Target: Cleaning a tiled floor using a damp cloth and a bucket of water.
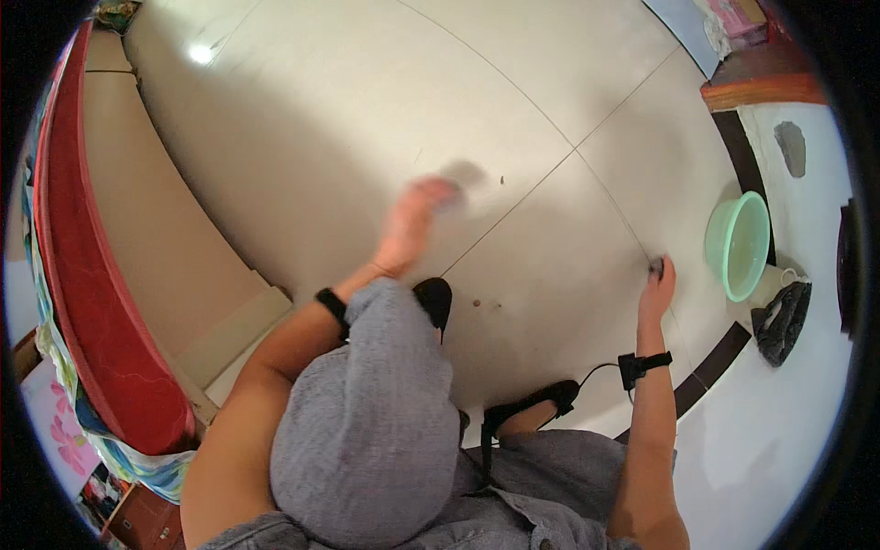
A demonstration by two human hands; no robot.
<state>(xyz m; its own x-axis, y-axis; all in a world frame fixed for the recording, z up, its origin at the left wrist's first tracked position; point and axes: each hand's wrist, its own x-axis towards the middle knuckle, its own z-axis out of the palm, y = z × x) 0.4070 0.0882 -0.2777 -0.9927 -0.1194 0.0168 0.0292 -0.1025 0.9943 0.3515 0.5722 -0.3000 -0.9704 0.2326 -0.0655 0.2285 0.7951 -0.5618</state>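
Note:
My left hand [410,225] is over the tiled floor ahead of my left knee, smeared by motion. A greyish blur shows at its fingertips; whether it is a held thing or a shadow I cannot tell. Lower on the right, my right hand [656,291] has its fingers closed round a small dark thing [654,267], too small to name. It is left of a pale green plastic basin [739,246], apart from it. Small dark specks [502,180] lie on the tiles. Each wrist wears a black strap.
A bed-like piece with a red side [115,302] and tan panels [160,211] runs along the left. At the right wall, a black plastic bag [782,323] hangs near the basin, below a brown wooden ledge [765,89]. My black shoes [434,302] stand on the floor.

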